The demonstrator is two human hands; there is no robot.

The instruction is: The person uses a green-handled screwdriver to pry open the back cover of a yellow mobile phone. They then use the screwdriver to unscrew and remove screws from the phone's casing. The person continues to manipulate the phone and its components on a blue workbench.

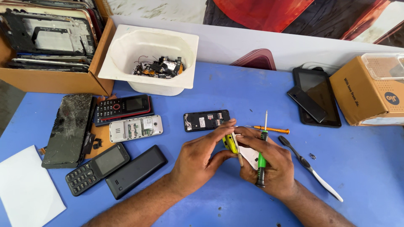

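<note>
My left hand (201, 159) pinches a small yellow part (230, 143) at its fingertips, above the blue table (235, 96). My right hand (269, 164) touches the same yellow part and also grips a green-handled screwdriver (261, 157), its tip pointing away from me. A white piece (251, 156) lies under my right hand, partly hidden. Just beyond my fingers lies an opened black phone (206, 120), its insides showing. An orange-handled screwdriver (269, 129) rests right behind my right hand.
A black and white toothbrush (309, 167) and tiny screws (312, 156) lie to the right. Several phones (122, 108) and a cracked screen (69, 126) lie left. A white tub (122, 54) of parts, cardboard boxes (357, 92) and a tablet (317, 96) stand behind.
</note>
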